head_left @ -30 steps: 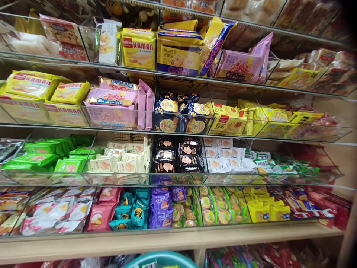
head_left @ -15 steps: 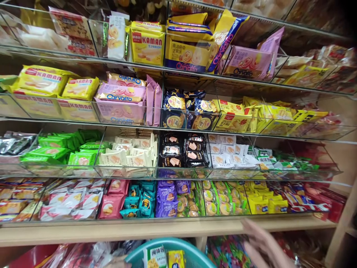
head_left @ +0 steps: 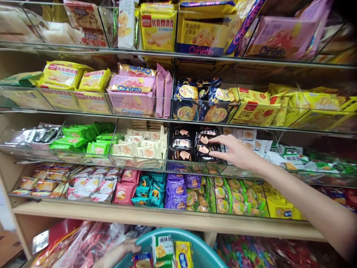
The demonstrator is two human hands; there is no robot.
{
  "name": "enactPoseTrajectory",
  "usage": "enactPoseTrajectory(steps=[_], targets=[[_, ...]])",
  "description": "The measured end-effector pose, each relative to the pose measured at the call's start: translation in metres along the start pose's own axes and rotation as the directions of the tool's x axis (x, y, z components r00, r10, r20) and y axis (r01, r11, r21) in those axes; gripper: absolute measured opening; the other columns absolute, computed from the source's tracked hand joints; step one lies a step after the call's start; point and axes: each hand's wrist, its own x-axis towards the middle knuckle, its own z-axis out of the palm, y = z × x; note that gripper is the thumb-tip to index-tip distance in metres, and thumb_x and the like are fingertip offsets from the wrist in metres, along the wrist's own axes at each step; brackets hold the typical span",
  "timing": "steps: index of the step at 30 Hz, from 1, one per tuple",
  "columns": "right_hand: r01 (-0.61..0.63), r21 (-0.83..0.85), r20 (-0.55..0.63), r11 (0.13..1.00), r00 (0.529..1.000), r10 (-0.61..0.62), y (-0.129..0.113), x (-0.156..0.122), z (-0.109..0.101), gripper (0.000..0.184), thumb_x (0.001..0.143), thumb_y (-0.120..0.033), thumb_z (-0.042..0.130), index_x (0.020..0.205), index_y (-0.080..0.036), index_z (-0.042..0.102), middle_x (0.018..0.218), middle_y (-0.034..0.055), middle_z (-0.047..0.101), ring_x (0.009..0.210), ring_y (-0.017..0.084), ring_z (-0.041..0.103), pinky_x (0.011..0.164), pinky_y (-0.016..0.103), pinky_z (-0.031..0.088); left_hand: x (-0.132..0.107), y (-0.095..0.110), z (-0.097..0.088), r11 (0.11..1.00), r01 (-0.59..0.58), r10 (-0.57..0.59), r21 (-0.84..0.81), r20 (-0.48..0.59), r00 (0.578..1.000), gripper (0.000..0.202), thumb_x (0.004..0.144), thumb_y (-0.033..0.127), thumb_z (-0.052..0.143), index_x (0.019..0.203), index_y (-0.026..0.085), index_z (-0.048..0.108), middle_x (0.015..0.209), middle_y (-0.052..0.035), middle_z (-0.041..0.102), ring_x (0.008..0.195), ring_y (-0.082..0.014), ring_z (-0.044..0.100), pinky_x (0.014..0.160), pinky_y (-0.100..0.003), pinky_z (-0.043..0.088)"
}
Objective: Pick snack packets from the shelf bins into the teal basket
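My right hand (head_left: 232, 150) reaches into the third shelf, thumb and fingers apart, over the small black snack packets (head_left: 205, 149). The fingertips are at the front of the right stack; I cannot tell whether they touch it. White snack packets (head_left: 247, 134) lie partly hidden behind this hand. At the bottom, my left hand (head_left: 125, 248) is closed over the rim of a teal basket (head_left: 200, 247). Inside the basket are a white-and-green packet (head_left: 164, 248), a yellow packet (head_left: 183, 255) and a dark blue and red packet (head_left: 142, 260).
Clear dividers and front strips split the shelves into compartments. Cream packets (head_left: 139, 147) and green packets (head_left: 75, 141) sit left of the black ones, with purple packets (head_left: 175, 191) below. A wooden ledge (head_left: 111, 214) runs above bagged sweets (head_left: 245, 251).
My right hand has risen from the lower right to the black packets. The view has shifted, and more of my left hand and the basket shows.
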Motion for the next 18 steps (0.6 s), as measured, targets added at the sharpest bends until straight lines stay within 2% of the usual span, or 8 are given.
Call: enactPoseTrajectory(steps=[5, 8, 11, 14, 16, 18], targets=[[0.068, -0.024, 0.07, 0.997, 0.995, -0.067, 0.004, 0.011, -0.003, 0.048, 0.078, -0.054, 0.053, 0.114, -0.022, 0.057, 0.109, 0.0075, 0.062, 0.097, 0.025, 0.054, 0.085, 0.041, 0.041, -0.011, 0.006, 0.01, 0.999, 0.007, -0.006, -0.048, 0.026, 1.0, 0.031, 0.067, 0.024, 0.063, 0.096, 0.015, 0.07, 0.088, -0.0081, 0.073, 0.089, -0.0298, 0.064, 0.09, -0.039, 0.041], [0.103, -0.047, 0.113, 0.994, 0.989, -0.097, 0.007, 0.016, -0.005, 0.047, 0.077, -0.051, 0.056, 0.114, -0.022, 0.057, 0.109, 0.0086, 0.062, 0.097, 0.025, 0.055, 0.085, 0.042, 0.041, -0.009, 0.003, 0.006, 0.999, 0.02, -0.02, -0.027, 0.002, 1.0, 0.031, 0.067, 0.023, 0.062, 0.096, 0.016, 0.07, 0.086, -0.0052, 0.073, 0.088, -0.027, 0.064, 0.089, -0.037, 0.041], [0.135, -0.085, 0.155, 0.987, 0.98, -0.121, 0.007, 0.019, -0.006, 0.047, 0.075, -0.05, 0.057, 0.11, -0.018, 0.06, 0.105, 0.0119, 0.064, 0.094, 0.025, 0.056, 0.083, 0.042, 0.041, -0.007, 0.0, 0.002, 1.0, 0.01, -0.01, -0.007, 0.008, 1.0, 0.029, 0.069, 0.02, 0.061, 0.096, 0.017, 0.069, 0.087, -0.0033, 0.073, 0.087, -0.024, 0.064, 0.089, -0.035, 0.041], [0.083, -0.141, 0.17, 0.986, 0.984, -0.059, 0.002, 0.02, -0.007, 0.064, 0.073, -0.06, 0.042, 0.104, -0.008, 0.062, 0.102, 0.0141, 0.064, 0.093, 0.022, 0.057, 0.077, 0.04, 0.04, -0.006, -0.004, -0.001, 1.0, 0.021, -0.021, -0.015, -0.008, 1.0, 0.03, 0.07, 0.021, 0.061, 0.098, 0.017, 0.068, 0.085, -0.003, 0.073, 0.082, -0.0221, 0.065, 0.086, -0.035, 0.043], [0.012, -0.175, 0.176, 0.984, 0.984, 0.019, -0.004, 0.019, -0.007, 0.079, 0.067, -0.065, 0.03, 0.103, -0.002, 0.06, 0.105, 0.012, 0.063, 0.095, 0.022, 0.056, 0.073, 0.039, 0.038, -0.006, -0.006, -0.001, 0.999, 0.043, -0.042, 0.007, -0.044, 0.998, 0.031, 0.07, 0.024, 0.062, 0.099, 0.016, 0.068, 0.082, -0.0036, 0.073, 0.077, -0.0209, 0.065, 0.082, -0.033, 0.045], [-0.102, -0.168, 0.156, 0.98, 0.979, 0.128, -0.01, 0.017, -0.005, 0.082, 0.064, -0.066, 0.021, 0.097, -0.002, 0.06, 0.107, 0.0069, 0.063, 0.095, 0.021, 0.056, 0.071, 0.039, 0.036, -0.006, -0.007, -0.002, 0.998, 0.049, -0.048, 0.025, -0.054, 0.997, 0.032, 0.068, 0.027, 0.063, 0.098, 0.015, 0.068, 0.082, -0.0043, 0.073, 0.074, -0.0209, 0.065, 0.078, -0.033, 0.046]])
